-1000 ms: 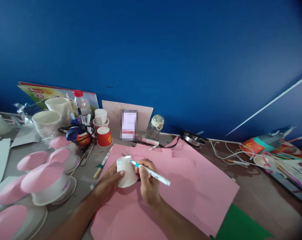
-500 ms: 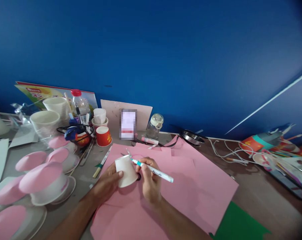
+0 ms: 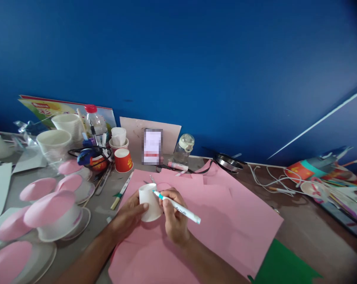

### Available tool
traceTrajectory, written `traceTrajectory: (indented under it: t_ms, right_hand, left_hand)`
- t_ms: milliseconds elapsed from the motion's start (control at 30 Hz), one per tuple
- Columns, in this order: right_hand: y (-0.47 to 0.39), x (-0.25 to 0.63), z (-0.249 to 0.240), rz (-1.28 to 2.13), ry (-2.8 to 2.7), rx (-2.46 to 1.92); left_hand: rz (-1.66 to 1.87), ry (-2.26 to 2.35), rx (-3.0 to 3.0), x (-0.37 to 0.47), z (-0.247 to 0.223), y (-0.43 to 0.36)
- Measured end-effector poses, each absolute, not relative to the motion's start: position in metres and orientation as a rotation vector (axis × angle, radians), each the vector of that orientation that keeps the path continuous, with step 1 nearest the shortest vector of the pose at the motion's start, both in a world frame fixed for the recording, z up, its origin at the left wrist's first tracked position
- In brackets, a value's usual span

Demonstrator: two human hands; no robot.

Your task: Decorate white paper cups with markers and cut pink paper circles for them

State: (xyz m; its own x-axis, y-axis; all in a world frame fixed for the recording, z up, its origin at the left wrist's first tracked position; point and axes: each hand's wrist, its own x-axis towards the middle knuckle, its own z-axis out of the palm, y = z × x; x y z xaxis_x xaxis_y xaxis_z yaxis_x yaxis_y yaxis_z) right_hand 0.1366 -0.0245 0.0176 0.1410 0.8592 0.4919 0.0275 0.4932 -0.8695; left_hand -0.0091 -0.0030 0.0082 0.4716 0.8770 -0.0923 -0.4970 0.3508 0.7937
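My left hand (image 3: 133, 212) is closed around the left side of a white paper cup (image 3: 149, 205), thumb on its front. The cup stands upside down over pink paper (image 3: 216, 221), its narrower end up. My right hand (image 3: 176, 217) pinches a white acrylic marker (image 3: 182, 209) with a teal collar. The marker's tip points left at the cup's upper right edge; whether it touches cannot be made out. Behind the cup, part of a metal tool like scissors (image 3: 152, 179) lies on the paper.
On the left stand several white cups topped with pink paper discs (image 3: 49, 209). A red paper cup (image 3: 123, 160), a clear bottle (image 3: 184, 149) and a propped phone (image 3: 152, 146) are at the back. White cables (image 3: 259, 179) lie at right, with green paper (image 3: 285, 262) at the front right.
The cup has turned more upright and shifted slightly right in my left hand. The marker's tip has come lower, nearer the cup's upper right edge.
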Motion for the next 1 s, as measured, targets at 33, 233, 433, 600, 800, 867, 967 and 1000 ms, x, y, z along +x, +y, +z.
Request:
traceTrajectory:
  t_ms: [33, 233, 433, 600, 800, 867, 967, 1000]
  right_hand:
    - [-0.025, 0.137, 0.018, 0.71, -1.32, -0.88]
    - [-0.027, 0.137, 0.024, 0.62, -1.453, -0.856]
    - [-0.029, 0.137, 0.024, 0.593, -1.474, -0.868]
    - [-0.028, 0.137, 0.026, 0.576, -1.483, -0.852]
    - [-0.027, 0.137, 0.025, 0.558, -1.493, -0.869]
    - [-0.027, 0.137, 0.025, 0.55, -1.502, -0.872]
    - [-0.027, 0.137, 0.025, 0.538, -1.511, -0.87]
    - [-0.027, 0.137, 0.025, 0.536, -1.511, -0.869]
  left_hand:
    - [0.964, 0.576, 0.78, -0.009, 0.007, -0.003]
    - [0.992, 0.58, 0.804, -0.008, 0.001, -0.001]
    - [0.998, 0.605, 0.821, -0.007, -0.002, 0.0]
    - [1.005, 0.623, 0.826, -0.007, -0.005, 0.001]
    - [1.005, 0.643, 0.823, -0.007, -0.006, 0.0]
    - [1.007, 0.646, 0.824, -0.006, -0.005, 0.0]
    - [1.003, 0.646, 0.824, -0.006, -0.003, -0.001]
    - [1.002, 0.647, 0.823, -0.006, -0.002, -0.001]
